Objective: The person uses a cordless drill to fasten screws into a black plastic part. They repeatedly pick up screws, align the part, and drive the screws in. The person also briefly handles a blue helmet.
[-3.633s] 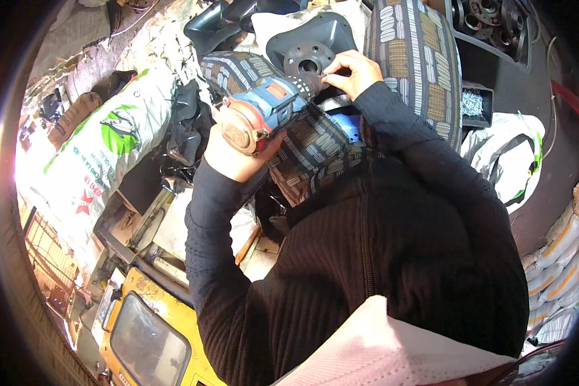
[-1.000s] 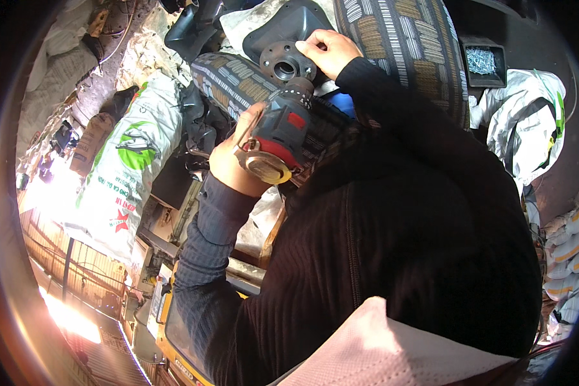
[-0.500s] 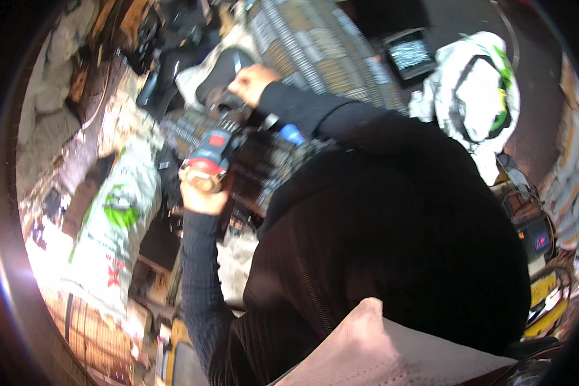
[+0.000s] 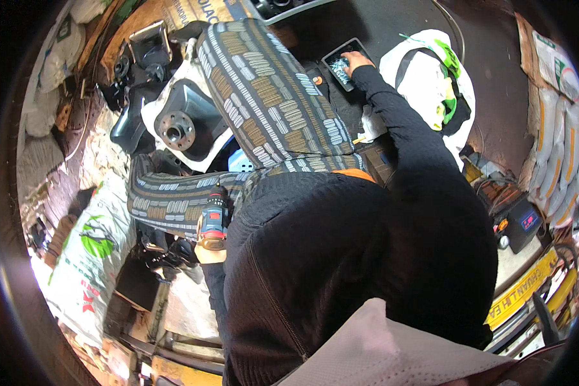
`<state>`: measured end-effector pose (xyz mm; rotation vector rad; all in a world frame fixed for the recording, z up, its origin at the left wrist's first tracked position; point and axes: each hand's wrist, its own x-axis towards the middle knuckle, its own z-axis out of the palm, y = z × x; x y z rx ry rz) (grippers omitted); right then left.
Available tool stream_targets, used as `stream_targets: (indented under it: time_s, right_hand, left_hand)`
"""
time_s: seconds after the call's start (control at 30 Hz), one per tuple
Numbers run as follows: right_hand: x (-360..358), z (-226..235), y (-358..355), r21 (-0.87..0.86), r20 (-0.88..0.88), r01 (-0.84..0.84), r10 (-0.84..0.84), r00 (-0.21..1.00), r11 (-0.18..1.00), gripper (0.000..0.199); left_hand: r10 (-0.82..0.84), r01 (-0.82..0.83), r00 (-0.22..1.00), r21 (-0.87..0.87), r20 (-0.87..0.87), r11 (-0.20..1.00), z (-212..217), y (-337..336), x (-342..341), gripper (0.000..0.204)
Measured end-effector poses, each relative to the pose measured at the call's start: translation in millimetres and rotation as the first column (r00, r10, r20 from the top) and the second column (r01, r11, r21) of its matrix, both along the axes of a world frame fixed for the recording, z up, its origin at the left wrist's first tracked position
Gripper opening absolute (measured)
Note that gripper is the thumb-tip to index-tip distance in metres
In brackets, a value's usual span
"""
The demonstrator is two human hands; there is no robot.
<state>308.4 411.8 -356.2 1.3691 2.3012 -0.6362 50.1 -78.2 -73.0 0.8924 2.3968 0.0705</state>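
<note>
A cordless drill (image 4: 213, 222), blue-grey and red with a black chuck, is in my left hand (image 4: 210, 255), its chuck facing away from me beside my patterned trouser leg (image 4: 167, 204). My right hand (image 4: 358, 62) reaches to a small black tray (image 4: 332, 65) of small shiny screws (image 4: 342, 64). Its fingers are bent together down among them; what the fingertips pinch is too small to make out. Between my legs a dark moulded part (image 4: 196, 114) with a round, holed flange (image 4: 176, 130) rests on white cloth (image 4: 151, 114).
Beyond the left leg lie more dark moulded parts (image 4: 132, 122) and a white-green sack (image 4: 87, 251). Right of the tray is a white bag (image 4: 424, 83). A dark box with a lit display (image 4: 524, 222) and a yellow metal frame (image 4: 524, 289) stand at the right.
My right hand has left the dark moulded part and moved right to the screw tray. My left hand has drawn the drill back toward me. The view has shifted and is sharper.
</note>
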Motion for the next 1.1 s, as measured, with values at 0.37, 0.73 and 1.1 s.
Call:
stream_targets:
  time_s: [0.37, 0.73, 1.1]
  right_hand:
    - [-10.9, -57.6, -1.4, -0.151, 0.067, 0.025, -0.015, 0.998, 0.988, 0.055]
    - [37.9, -79.4, 21.9, -0.402, -0.102, 0.201, -0.262, 0.960, 0.893, 0.027]
    - [34.3, -39.1, 17.4, -0.843, 0.016, 0.531, -0.990, -0.139, -0.088, 0.026]
  left_hand:
    - [0.288, -0.282, 0.957, 0.126, -0.031, 0.951, -20.1, -1.7, 27.7, 0.074]
    - [0.317, -0.336, 0.940, 0.188, 0.124, 0.923, -9.5, 5.0, 14.3, 0.075]
    - [0.357, -0.361, 0.933, 0.146, 0.053, 0.921, -2.2, 15.2, 21.8, 0.076]
